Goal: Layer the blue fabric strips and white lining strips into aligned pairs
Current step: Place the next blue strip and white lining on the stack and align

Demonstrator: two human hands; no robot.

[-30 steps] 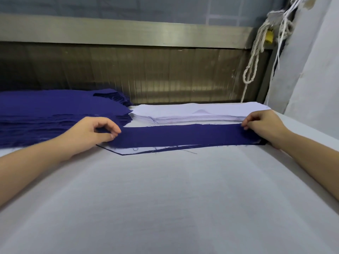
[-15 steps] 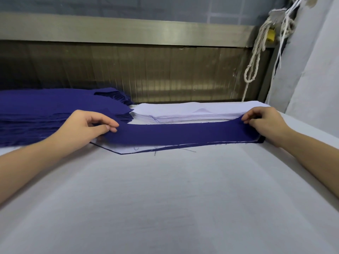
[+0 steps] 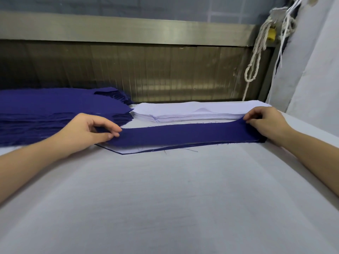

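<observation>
**Head view: both hands on one blue strip, over the lining**

Head camera looks down a table point(image 3: 165, 198) covered in pale grey cloth. The left hand point(image 3: 91, 132) pinches the left end of a long dark blue fabric strip point(image 3: 183, 133) between thumb and fingertips. The right hand point(image 3: 264, 123) has its fingers curled over the right end, gripping it there. The strip runs between them across the far part of the table, its right end a bit raised.

Under it lies a flat white lining strip point(image 3: 132, 150), poking out along the near edge toward the left, so they're not lined up. A thin dark blue edge shows beneath the white too.

Just behind sits a neat stack of white lining pieces point(image 3: 183, 112). To its left, touching it, is a thick pile of dark blue fabric pieces point(image 3: 45, 110). A knotted off-white rope point(image 3: 256, 52) hangs at the back right, by a brushed metal rail point(image 3: 128, 30).
</observation>
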